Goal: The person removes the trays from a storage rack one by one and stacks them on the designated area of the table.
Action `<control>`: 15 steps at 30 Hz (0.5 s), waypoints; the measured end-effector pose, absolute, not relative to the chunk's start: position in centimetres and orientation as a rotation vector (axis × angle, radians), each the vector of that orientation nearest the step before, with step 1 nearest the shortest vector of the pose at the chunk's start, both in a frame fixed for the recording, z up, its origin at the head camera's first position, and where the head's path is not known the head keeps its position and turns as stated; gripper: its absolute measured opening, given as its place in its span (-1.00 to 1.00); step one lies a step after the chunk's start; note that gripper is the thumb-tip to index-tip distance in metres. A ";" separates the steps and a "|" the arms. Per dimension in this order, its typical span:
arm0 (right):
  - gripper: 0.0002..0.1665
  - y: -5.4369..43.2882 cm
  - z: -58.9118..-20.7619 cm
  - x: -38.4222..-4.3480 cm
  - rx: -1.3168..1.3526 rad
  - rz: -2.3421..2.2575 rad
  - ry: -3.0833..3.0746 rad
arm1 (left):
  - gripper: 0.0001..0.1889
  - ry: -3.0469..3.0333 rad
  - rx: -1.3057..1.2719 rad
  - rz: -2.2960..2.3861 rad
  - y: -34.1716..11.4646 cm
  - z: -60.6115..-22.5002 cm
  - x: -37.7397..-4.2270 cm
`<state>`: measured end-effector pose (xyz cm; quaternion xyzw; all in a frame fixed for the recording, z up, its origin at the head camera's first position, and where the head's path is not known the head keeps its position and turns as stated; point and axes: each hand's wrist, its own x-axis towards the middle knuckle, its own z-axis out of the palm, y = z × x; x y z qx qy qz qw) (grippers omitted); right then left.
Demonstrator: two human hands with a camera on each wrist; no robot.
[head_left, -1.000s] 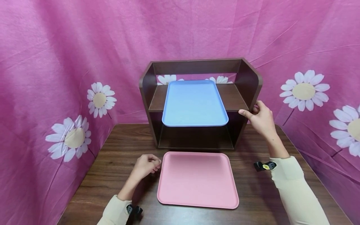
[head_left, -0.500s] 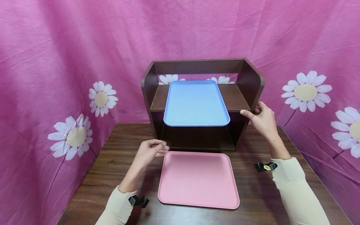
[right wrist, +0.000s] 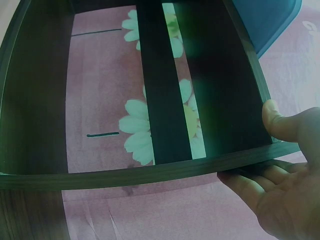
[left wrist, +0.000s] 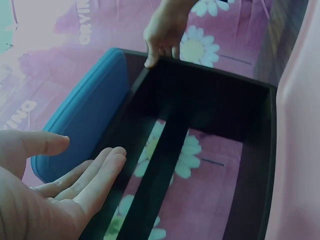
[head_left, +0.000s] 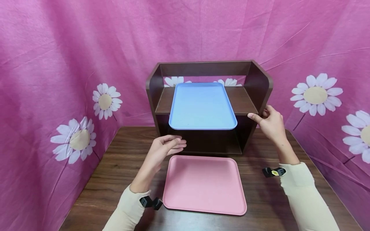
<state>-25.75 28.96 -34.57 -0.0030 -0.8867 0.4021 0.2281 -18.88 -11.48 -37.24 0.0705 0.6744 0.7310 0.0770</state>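
A dark brown two-tier shelf [head_left: 205, 68] stands at the back of the table. On its upper board lies a blue tray [head_left: 203, 106], its near end jutting out past the front. My right hand [head_left: 271, 123] grips the shelf's right side panel [right wrist: 200, 167], thumb at the front edge and fingers round the outside. My left hand [head_left: 164, 149] holds nothing. Its fingers are straight, at the left front of the lower compartment, just below the blue tray's near left corner. In front of the shelf a pink tray [head_left: 205, 186] lies flat on the table.
The wooden table [head_left: 124, 150] carries the shelf and the pink tray. A pink curtain [head_left: 202, 29] with daisies hangs behind and at both sides, and shows through the shelf's open back.
My left hand has risen from beside the pink tray, forward and right to the lower compartment's front, its fingers straightening. The right hand keeps its grip on the shelf.
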 end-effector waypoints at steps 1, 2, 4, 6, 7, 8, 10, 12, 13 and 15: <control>-0.34 28.9 -34.6 -25.7 -0.007 1.112 -2.442 | -0.61 2.005 0.215 2.200 -11.3 -37.1 -18.9; -0.33 28.9 -34.6 -25.7 -0.007 1.114 -2.442 | -0.61 1.991 0.221 2.210 -11.1 -37.0 -19.0; -0.33 28.9 -34.6 -25.7 -0.006 1.113 -2.445 | -0.61 1.963 0.223 2.233 -10.8 -36.7 -19.0; -0.35 29.0 -34.6 -25.7 -0.007 1.112 -2.443 | -0.61 1.935 0.224 2.256 -10.5 -36.4 -19.0; -0.37 28.9 -34.6 -25.7 -0.008 1.107 -2.442 | -0.61 1.921 0.227 2.270 -10.3 -36.3 -19.1; -0.39 29.0 -34.7 -25.7 -0.007 1.101 -2.441 | -0.60 1.908 0.233 2.285 -10.2 -36.3 -19.1; -0.43 29.0 -34.7 -25.6 -0.007 1.081 -2.438 | -0.58 1.871 0.242 2.319 -9.9 -36.1 -19.1; -0.44 28.9 -34.7 -25.6 -0.005 1.059 -2.436 | -0.57 1.820 0.250 2.356 -9.6 -36.1 -19.1; -0.44 28.9 -34.7 -25.6 -0.002 1.052 -2.435 | -0.55 1.790 0.253 2.376 -9.4 -36.1 -19.2; -0.45 28.9 -34.7 -25.6 0.005 1.043 -2.434 | -0.58 1.718 0.259 2.421 -9.1 -36.1 -19.2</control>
